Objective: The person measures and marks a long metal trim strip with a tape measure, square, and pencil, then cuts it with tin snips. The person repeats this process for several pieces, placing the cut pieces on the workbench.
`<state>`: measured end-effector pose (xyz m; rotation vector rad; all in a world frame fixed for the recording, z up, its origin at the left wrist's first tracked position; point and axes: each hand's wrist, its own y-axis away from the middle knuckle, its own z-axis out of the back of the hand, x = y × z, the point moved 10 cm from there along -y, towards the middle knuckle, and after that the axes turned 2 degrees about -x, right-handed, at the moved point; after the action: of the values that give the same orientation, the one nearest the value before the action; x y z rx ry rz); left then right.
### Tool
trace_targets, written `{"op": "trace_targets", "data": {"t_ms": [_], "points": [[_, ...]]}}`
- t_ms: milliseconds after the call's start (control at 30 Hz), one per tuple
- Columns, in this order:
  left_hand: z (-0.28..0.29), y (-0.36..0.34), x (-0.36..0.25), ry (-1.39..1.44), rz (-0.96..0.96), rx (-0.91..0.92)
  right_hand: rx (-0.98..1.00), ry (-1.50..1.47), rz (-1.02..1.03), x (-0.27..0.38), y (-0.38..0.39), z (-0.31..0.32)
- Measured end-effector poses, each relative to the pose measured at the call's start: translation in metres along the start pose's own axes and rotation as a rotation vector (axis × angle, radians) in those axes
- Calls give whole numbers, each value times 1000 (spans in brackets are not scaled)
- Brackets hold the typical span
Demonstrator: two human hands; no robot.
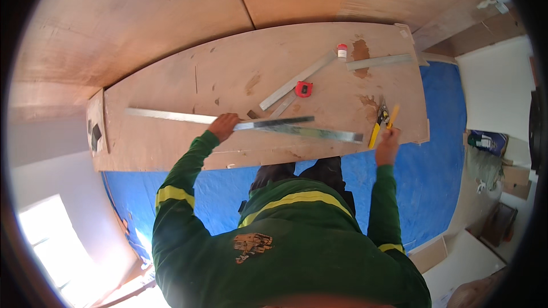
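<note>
My left hand (224, 126) is closed around a long silvery metal strip (171, 115) that lies slantwise over the wooden board. Under its right end another metal strip (319, 133) crosses toward the right. At the board's right front, my right hand (388, 144) grips a slim yellow tool (394, 115), whose kind I cannot make out. Just left of that hand lies a pair of snips (382, 116) with yellow and black handles, blades pointing away from me. A red tape measure (304, 89) rests in the middle, by a shorter metal strip (297, 80).
The brown wooden board (160, 91) spans the work area before a tall plywood wall (142, 17). Farther back are a small red-capped container (342, 52) and another metal piece (379, 62). A blue sheet (445, 137) covers the floor; bags and boxes (516, 182) stand right.
</note>
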<state>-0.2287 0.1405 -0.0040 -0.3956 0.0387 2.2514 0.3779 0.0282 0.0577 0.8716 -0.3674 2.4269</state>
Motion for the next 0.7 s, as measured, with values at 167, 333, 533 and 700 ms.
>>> {"op": "trace_targets", "data": {"t_ms": [167,333,533,700], "points": [[55,5,123,-58,281,-53,-226,-190,-239,-60,21,89],[71,-24,208,-142,476,-88,-110,-241,-253,-49,58,70],[33,-29,256,-194,714,-15,85,-310,-342,-21,103,37],[-11,-40,153,184,816,-287,216,-135,-316,-4,114,24]]}}
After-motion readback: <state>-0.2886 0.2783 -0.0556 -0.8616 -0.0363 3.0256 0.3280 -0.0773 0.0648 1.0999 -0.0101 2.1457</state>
